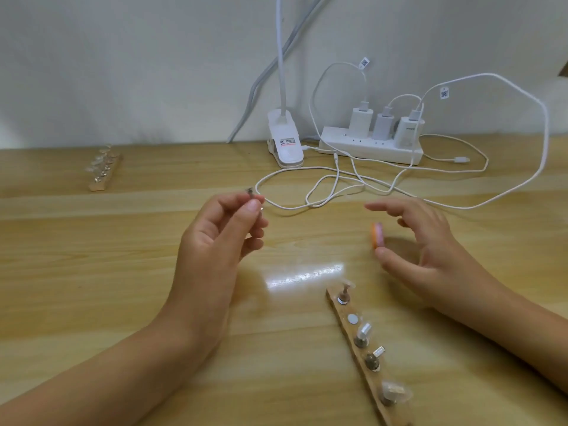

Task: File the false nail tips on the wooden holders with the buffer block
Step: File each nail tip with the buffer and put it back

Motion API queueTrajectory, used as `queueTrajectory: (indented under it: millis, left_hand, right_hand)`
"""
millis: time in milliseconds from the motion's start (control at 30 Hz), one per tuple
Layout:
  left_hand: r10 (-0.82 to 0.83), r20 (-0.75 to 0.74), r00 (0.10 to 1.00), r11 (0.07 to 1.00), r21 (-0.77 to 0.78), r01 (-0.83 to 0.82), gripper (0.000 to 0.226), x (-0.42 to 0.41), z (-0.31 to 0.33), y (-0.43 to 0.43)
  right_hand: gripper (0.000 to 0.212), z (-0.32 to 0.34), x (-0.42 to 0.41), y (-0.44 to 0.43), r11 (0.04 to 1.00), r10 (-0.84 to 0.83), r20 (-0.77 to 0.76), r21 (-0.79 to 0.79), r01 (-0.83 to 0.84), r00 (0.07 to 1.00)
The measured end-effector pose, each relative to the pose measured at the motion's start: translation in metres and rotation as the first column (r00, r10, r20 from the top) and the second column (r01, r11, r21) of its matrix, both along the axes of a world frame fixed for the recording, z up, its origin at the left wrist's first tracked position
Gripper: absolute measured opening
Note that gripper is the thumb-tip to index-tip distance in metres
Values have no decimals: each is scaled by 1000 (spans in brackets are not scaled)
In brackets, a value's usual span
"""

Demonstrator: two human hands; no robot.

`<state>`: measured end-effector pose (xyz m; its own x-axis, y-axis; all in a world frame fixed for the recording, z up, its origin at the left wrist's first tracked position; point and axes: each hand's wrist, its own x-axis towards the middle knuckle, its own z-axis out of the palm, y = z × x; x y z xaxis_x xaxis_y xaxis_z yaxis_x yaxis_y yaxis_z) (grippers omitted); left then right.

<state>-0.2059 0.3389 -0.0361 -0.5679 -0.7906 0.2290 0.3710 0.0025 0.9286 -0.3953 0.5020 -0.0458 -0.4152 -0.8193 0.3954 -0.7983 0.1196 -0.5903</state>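
Left hand raised, thumb and fingertips pinching a small nail-tip peg. Right hand spread wide, holding nothing - cupped just beside the buffer block on the table. Near wooden holder carries four pegs - one disc bare. Second holder lies far left.

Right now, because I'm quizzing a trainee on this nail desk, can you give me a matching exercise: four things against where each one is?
Things:
1. buffer block
2. small peg
3. near wooden holder
4. far wooden holder

Places:
A. pinched in the left hand
B. far left of the table
C. beside the thumb of the open right hand
D. front right, one magnet spot bare

Pairs: 1-C, 2-A, 3-D, 4-B
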Motion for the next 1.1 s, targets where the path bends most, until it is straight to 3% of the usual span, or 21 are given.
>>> queueTrajectory:
  millis: [100, 167, 233, 300, 400, 533, 633, 733, 800, 933, 1000, 1100]
  left_hand:
    - [76, 5, 997, 996, 54, -76, 11, -1, -2, -4]
    - [104, 29, 994, 991, 80, -106, 12, -2, -3, -5]
    - [114, 38, 993, 989, 92, -117, 8, -3, -4, -7]
    - [117, 31, 993, 987, 105, -120, 7, -3, -6, -8]
    - [129, 20, 991, 982, 136, -130, 7, -4, -5, -9]
    - [208, -42, 977, 967, 156, -199, 13, -4, -3, -10]
    - [187, -97, 977, 982, -10, -189, 4, 0, 1, -4]
    - [12, -93, 996, 964, -264, -36, 3, 5, 6, 9]
    - [-87, -52, 995, 866, -497, 50, 6, 6, 8, 17]
    - [-184, 1, 983, 449, -890, 85, 5, 11, 6, 31]
    - [-215, 107, 971, 261, -952, 163, 4, 16, -1, 32]
    - [-200, 191, 961, 187, -955, 229, 11, 24, -10, 32]
  right_hand:
    - [40, 9, 3, 1, 998, 31, -70, -48, -34, 997]
    - [34, 18, 6, -1, 997, 82, -229, 7, -82, 970]
    - [31, 26, 9, -8, 983, 181, -440, 104, -150, 880]
    - [29, 30, 12, -16, 957, 286, -523, 195, -213, 803]
    - [29, 39, 16, -33, 921, 364, -466, 307, -238, 807]
    - [36, 49, 6, -60, 889, 343, -354, 422, -179, 870]
    - [27, 58, -23, -65, 926, 193, -372, 374, -44, 908]
    - [23, 62, -57, -56, 908, 18, -313, 403, 116, 950]
    - [18, 54, -69, -52, 899, -71, -271, 401, 179, 960]
    - [3, 37, -71, -63, 885, -142, -202, 412, 216, 969]
    - [7, 36, -69, -73, 878, -160, -213, 417, 237, 964]
    - [16, 37, -65, -88, 872, -156, -248, 420, 251, 956]
